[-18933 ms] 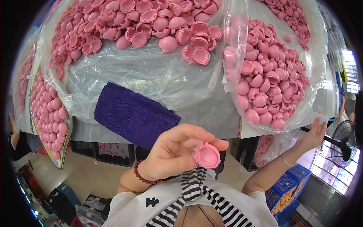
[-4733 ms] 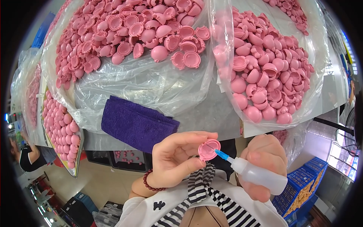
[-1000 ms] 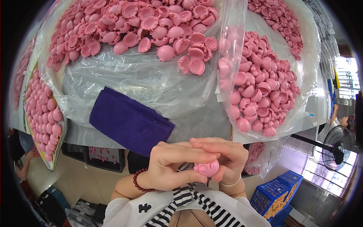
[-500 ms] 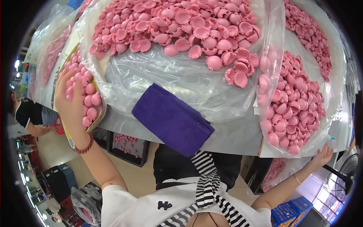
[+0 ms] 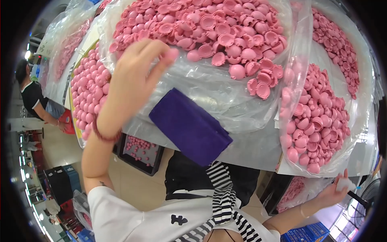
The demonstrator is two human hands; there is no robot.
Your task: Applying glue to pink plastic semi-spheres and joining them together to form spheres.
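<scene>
My left hand is over the near left side of the large pile of pink plastic half-shells. Its thumb and fingers pinch a small pink plastic piece, blurred by motion. Out at the right, past the table edge, my right hand has its fingers around a small whitish bottle with a blue tip. Joined pink balls fill a yellow-rimmed tray left of my left wrist. A folded purple cloth lies at the table's front edge.
Clear plastic sheeting lies under the shells. Another bagged heap of pink shells lies at the right. Below the table are a black bin with pink pieces and a blue crate. Another person works far left.
My left hand has moved right from the ball tray to the shell pile and now pinches a pink piece. My right hand has lowered and closed around the whitish bottle.
</scene>
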